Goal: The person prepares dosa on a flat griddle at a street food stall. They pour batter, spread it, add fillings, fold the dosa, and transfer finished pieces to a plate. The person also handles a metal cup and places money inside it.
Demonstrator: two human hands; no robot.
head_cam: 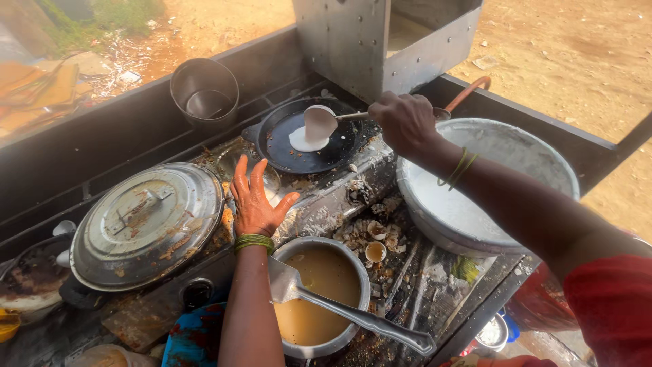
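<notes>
Fingers of the right hand (405, 122) clamp the stiff ladle (320, 124) by its handle, pouring runny batter (303, 141); left hand (256, 200) splayed, empty.

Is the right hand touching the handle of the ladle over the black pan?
Touching. The head view shows the right hand closed around the ladle handle, its bowl above white batter on the black pan.

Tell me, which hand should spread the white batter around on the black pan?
Probably the right hand. It already grips the ladle, whose bowl sits on the batter puddle in the black pan. The left hand is open and empty, resting flat on the stove top, apart from the pan.
</notes>
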